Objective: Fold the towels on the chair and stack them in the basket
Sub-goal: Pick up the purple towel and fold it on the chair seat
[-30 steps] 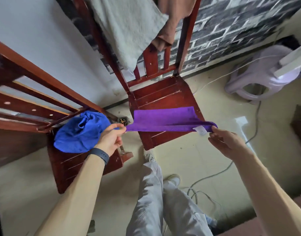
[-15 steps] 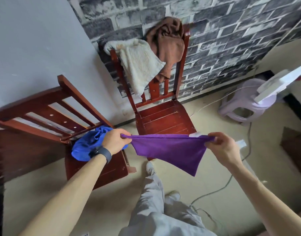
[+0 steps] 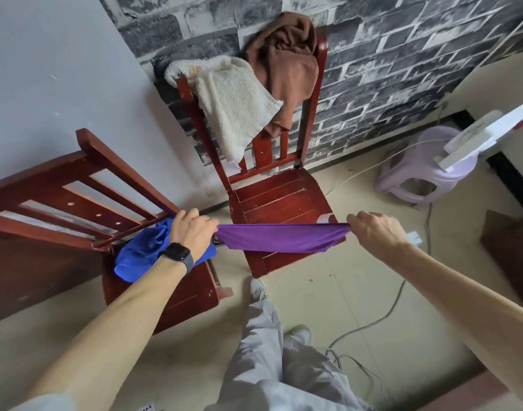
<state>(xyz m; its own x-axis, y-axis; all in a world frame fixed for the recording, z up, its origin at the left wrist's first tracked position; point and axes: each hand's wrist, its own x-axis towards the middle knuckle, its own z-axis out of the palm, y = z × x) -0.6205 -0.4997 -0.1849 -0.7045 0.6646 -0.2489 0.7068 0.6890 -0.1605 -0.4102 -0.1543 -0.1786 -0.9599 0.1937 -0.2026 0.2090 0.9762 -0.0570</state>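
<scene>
Left hand (image 3: 192, 229) and right hand (image 3: 373, 231) hold a purple towel (image 3: 281, 237) stretched between them.
Each hand's curled fingers pinch one end; the cloth sags slightly above the red chair (image 3: 284, 197) seat's front edge. A blue towel (image 3: 141, 253) lies bunched beneath the left wrist; white towel (image 3: 233, 108) and brown towel (image 3: 287, 63) drape the chair's back.

The purple towel (image 3: 284, 237) is plain; the blue towel (image 3: 141, 250) likewise; the cream towel (image 3: 233, 105) carries faint orange tinges; the brown towel (image 3: 287, 63) is solid; the chair (image 3: 284, 197) and second chair (image 3: 189, 292) are red-brown; the wall (image 3: 402, 54) shows grey-black bricks with white mortar; the stool (image 3: 417, 173) is lilac.
</scene>
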